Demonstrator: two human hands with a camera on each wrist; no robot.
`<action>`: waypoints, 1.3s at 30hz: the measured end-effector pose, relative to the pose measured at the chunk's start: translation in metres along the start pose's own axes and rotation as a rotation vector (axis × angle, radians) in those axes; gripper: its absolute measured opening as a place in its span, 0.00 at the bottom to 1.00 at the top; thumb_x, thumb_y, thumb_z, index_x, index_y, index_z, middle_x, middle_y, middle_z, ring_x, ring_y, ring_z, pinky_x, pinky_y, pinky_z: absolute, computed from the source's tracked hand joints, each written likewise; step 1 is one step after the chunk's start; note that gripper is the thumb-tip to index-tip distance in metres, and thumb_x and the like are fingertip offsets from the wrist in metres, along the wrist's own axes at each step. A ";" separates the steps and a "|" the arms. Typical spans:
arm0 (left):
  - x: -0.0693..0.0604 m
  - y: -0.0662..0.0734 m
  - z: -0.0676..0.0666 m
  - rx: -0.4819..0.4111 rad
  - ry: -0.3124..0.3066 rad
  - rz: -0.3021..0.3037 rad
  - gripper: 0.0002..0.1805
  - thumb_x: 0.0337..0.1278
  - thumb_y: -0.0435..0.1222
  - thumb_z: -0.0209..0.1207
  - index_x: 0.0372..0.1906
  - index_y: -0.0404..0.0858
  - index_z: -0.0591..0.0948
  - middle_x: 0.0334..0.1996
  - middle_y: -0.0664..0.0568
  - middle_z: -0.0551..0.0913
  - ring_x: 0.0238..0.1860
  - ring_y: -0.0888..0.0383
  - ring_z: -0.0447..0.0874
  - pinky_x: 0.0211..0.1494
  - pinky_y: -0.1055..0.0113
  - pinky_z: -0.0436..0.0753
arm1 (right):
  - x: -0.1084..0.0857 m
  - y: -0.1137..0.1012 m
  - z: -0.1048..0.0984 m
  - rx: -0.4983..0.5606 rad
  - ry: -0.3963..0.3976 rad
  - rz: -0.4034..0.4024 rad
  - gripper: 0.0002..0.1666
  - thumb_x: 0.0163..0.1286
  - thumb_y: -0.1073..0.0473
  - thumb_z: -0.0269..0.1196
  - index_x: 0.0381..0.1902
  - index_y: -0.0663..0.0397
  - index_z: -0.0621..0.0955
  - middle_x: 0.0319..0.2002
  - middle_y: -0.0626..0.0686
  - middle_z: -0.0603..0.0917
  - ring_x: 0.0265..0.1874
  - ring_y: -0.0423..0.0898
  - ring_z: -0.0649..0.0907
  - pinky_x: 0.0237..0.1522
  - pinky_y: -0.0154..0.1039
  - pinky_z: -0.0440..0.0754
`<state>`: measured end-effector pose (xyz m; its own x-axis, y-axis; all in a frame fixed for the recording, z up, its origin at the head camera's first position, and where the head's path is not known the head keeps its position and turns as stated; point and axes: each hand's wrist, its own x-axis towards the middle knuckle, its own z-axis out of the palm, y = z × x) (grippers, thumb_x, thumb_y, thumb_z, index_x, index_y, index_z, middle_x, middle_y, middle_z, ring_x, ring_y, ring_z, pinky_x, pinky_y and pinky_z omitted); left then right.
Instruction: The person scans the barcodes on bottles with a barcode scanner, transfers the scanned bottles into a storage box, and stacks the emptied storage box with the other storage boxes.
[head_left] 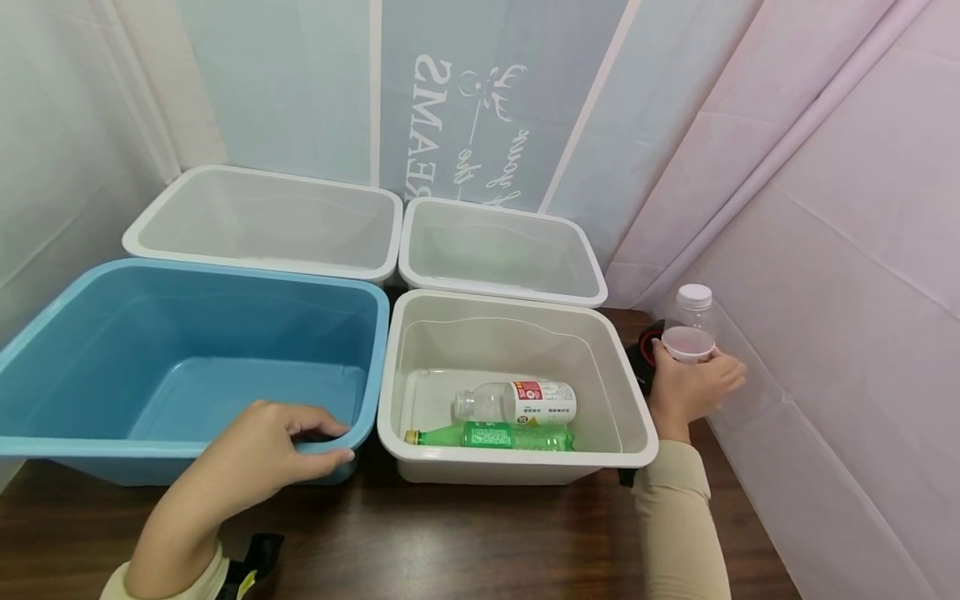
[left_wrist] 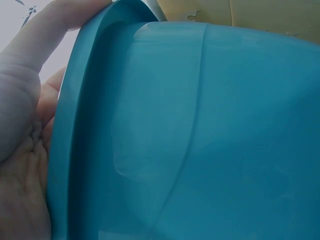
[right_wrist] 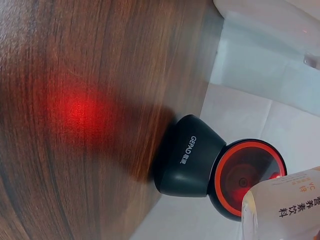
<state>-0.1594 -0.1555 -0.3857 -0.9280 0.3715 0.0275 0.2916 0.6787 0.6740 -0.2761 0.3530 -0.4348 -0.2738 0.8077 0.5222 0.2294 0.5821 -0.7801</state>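
Observation:
My right hand (head_left: 693, 385) holds a clear plastic drink bottle (head_left: 690, 310) with a white cap, to the right of the cream tub. In the right wrist view the bottle's white label (right_wrist: 287, 207) with printed characters faces the round red-ringed window of a black scanner (right_wrist: 190, 157), partly covering it. My left hand (head_left: 251, 454) grips the front right rim of a blue tub (head_left: 378, 367), thumb outside and fingers inside. In the cream tub (head_left: 517, 469) lie a clear bottle (head_left: 487, 403) with a white and red label and a green bottle (head_left: 517, 437).
Behind stand a white tub (head_left: 262, 271) at left and a smaller white tub (head_left: 510, 293) at right. All sit on a dark wood table (head_left: 450, 533). Curtain cloth (head_left: 825, 250) hangs close at the right. Red light falls on the wood (right_wrist: 77, 112) beside the scanner.

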 end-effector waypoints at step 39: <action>-0.001 0.000 0.000 -0.024 -0.026 -0.037 0.13 0.52 0.52 0.70 0.41 0.53 0.89 0.41 0.60 0.89 0.41 0.64 0.84 0.42 0.65 0.82 | -0.008 0.001 -0.003 0.158 -0.113 -0.014 0.44 0.40 0.49 0.83 0.51 0.60 0.74 0.46 0.49 0.72 0.51 0.47 0.73 0.52 0.45 0.73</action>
<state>-0.1586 -0.1561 -0.3859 -0.9316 0.3630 -0.0173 0.2509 0.6769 0.6920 -0.2707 0.3479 -0.4385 -0.3811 0.7787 0.4983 0.0781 0.5642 -0.8219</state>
